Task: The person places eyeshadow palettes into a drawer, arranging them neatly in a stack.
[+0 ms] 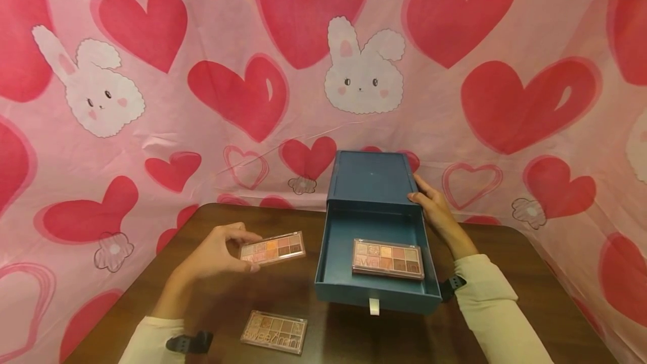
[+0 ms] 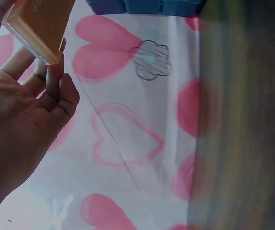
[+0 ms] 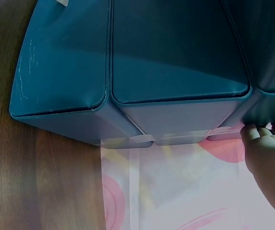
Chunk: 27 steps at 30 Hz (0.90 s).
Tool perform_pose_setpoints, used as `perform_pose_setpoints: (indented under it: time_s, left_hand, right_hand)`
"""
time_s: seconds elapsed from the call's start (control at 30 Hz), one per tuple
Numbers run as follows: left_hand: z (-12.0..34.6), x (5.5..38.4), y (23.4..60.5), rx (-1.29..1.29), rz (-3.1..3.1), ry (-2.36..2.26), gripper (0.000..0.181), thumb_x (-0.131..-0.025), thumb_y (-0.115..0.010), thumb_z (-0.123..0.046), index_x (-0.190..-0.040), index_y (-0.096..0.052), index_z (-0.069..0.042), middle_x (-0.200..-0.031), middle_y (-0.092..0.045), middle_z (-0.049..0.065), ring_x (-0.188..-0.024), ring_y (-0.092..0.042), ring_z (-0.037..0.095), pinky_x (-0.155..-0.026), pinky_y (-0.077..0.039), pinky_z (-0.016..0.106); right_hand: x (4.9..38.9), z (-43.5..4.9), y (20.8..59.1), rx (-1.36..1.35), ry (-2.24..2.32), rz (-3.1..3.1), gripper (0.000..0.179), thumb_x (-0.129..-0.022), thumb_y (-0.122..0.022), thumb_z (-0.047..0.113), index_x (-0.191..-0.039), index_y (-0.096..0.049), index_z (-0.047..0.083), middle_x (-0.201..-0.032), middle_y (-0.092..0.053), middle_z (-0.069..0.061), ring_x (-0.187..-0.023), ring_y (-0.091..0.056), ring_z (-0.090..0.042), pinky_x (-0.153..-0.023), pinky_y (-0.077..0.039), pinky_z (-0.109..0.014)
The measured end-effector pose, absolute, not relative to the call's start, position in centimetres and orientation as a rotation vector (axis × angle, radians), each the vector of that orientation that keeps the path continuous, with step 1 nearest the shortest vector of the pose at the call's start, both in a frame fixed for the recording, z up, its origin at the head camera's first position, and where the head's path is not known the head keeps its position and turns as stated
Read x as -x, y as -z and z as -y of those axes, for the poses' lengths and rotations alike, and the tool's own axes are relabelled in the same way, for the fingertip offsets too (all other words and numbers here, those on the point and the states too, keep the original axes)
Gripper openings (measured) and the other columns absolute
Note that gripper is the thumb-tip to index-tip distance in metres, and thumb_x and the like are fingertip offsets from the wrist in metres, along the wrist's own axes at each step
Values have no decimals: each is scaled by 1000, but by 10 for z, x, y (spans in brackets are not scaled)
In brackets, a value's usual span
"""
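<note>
In the head view my left hand [image 1: 219, 251] pinches an eyeshadow palette [image 1: 275, 249] between thumb and fingers, to the left of a blue drawer box [image 1: 371, 176]. The left wrist view has the held palette [image 2: 44, 28] edge-on above the palm. My right hand [image 1: 434, 209] grips the box's right side, thumb at its top edge; the right wrist view also places this hand [image 3: 269, 158] at the box's edge. The drawer [image 1: 338, 251] is pulled out toward me, and a second palette [image 1: 389, 260] lies in its right front part.
A third palette [image 1: 275, 331], in beige shades, lies on the brown table [image 1: 202, 296] near the front, left of the drawer. A white pull tab [image 1: 374, 306] hangs from the drawer front. Behind the table hangs a pink cloth [image 1: 303, 122] with hearts and rabbits.
</note>
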<state>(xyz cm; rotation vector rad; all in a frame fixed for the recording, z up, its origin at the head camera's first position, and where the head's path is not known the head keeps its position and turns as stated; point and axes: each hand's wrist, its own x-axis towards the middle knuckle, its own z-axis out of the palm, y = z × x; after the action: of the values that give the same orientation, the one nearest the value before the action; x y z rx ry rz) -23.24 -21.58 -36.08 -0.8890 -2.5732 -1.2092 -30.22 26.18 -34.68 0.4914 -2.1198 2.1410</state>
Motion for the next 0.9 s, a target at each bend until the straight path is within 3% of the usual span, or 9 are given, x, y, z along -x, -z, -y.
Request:
perform_pose_setpoints:
  time_s: [0.37,0.9]
  left_hand:
    - [204,229,340,984,2455,1319,46,-65,-92,-10,-109,-79,-6,-74,-58,4,-72,-51,4,-65,-47,25]
    - [161,234,322,1066,2408,1341,45,-65,-94,-15,-108,-80,-11,-79,-61,3,-78,-52,12,-67,-46,28]
  right_hand:
    - [301,-263,346,-483,-2131,2141,70,-98,-43,4,-160,-12,-3,-167,-15,-28,-105,-53,13,-90,-49,-6]
    - [302,-261,347,-474,-2166,2112,71,-98,-42,2,-160,-9,-5,-167,-11,-28,-104,-53,14,-90,-49,-6]
